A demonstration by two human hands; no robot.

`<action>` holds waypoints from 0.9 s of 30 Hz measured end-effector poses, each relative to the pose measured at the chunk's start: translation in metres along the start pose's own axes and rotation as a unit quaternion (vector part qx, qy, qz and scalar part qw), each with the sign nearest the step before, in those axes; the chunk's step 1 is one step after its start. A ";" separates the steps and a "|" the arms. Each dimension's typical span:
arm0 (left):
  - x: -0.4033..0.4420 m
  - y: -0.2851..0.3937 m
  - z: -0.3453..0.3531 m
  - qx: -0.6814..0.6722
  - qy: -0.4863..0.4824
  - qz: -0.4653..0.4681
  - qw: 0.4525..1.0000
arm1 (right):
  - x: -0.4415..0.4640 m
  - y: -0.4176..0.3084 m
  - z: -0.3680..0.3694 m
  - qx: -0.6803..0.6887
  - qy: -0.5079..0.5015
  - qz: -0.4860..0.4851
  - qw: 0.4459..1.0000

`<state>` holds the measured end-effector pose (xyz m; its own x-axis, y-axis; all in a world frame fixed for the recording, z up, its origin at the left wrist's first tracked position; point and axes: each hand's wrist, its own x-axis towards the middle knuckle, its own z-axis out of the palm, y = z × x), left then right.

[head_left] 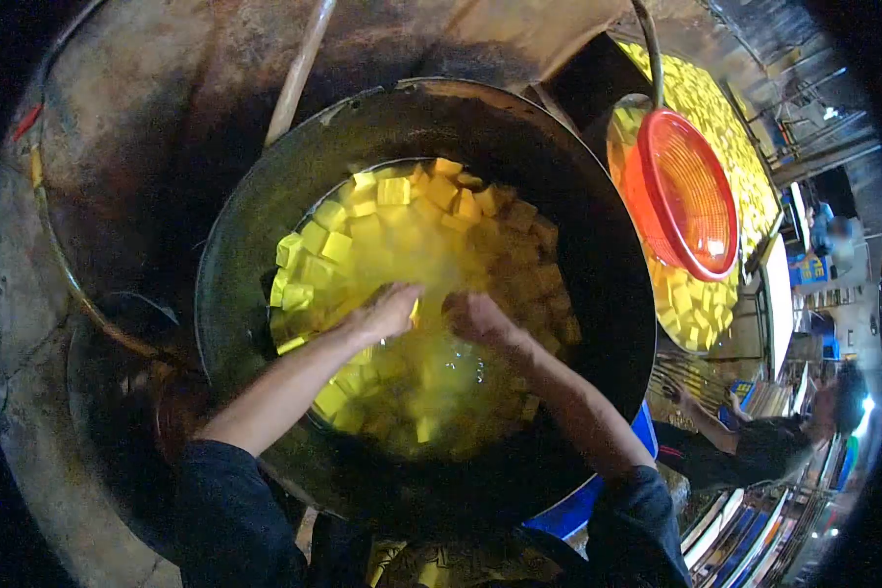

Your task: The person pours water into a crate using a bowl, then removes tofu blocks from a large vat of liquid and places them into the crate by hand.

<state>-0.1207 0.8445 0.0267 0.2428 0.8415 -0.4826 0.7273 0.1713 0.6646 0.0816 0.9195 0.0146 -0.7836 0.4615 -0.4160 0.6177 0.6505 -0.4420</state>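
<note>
Left hand (390,312) and right hand (480,319) were apart, fingers curled, at the cloudy yellow liquid (441,377) in a wide, round, dark pan (612,323) with a worn rim. Blurred; couldn't tell if either gripped anything. Blocky, flat-faced yellow cubes (394,191) lay piled in the pan around both hands. Glossy red mesh colander (664,235), round, just beside pan.

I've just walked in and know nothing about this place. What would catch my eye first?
Probably the bright yellow blocks crowding the big dark pot in the middle, with the person's left hand and right hand close together over its centre. Next, perhaps, the red basket at the upper right, with more yellow pieces spread out beyond it.
</note>
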 end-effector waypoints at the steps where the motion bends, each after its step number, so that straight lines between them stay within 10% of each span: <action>1: 0.019 -0.029 0.000 0.018 0.060 0.045 0.997 | 0.016 0.006 -0.014 -0.007 0.033 -0.031 0.999; 4: 0.048 -0.044 -0.035 0.082 0.077 0.052 0.992 | 0.058 0.006 -0.059 0.161 0.138 -0.059 0.975; 6: 0.047 -0.042 -0.050 0.126 0.038 0.010 0.991 | 0.090 -0.014 -0.073 -0.060 0.099 0.099 0.988; 12: 0.071 -0.081 -0.022 0.274 0.166 0.027 0.947 | 0.158 0.006 0.001 -0.228 0.309 -0.017 0.923; 14: 0.071 -0.065 -0.043 0.137 -0.060 -0.095 0.984 | 0.148 0.001 -0.009 -0.247 0.311 -0.010 0.918; 16: 0.059 -0.073 -0.042 0.073 0.013 -0.047 0.996 | 0.152 0.015 -0.017 -0.127 0.095 0.051 0.986; 20: 0.048 -0.073 -0.047 -0.194 0.155 -0.013 0.969 | 0.110 0.036 -0.050 0.151 0.114 -0.072 0.979; 22: 0.044 -0.067 -0.040 -0.248 0.167 0.008 0.954 | 0.102 0.066 -0.025 0.669 0.053 -0.088 0.736; 24: 0.052 -0.076 -0.018 -0.586 0.150 -0.007 0.796 | 0.076 0.063 -0.026 0.742 0.045 -0.133 0.656; 26: 0.048 -0.041 -0.015 -0.619 0.170 -0.001 0.767 | 0.056 0.055 -0.041 0.755 -0.012 -0.177 0.632; 27: 0.055 -0.034 -0.008 -0.710 0.188 0.012 0.679 | 0.053 0.039 -0.040 0.649 0.077 -0.214 0.726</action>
<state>-0.1372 0.8891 -0.0181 -0.1315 0.8782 -0.4599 -0.6897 0.2522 0.6788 0.0615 0.9936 0.0072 -0.8592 0.5109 0.0296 -0.2196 -0.3159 -0.9230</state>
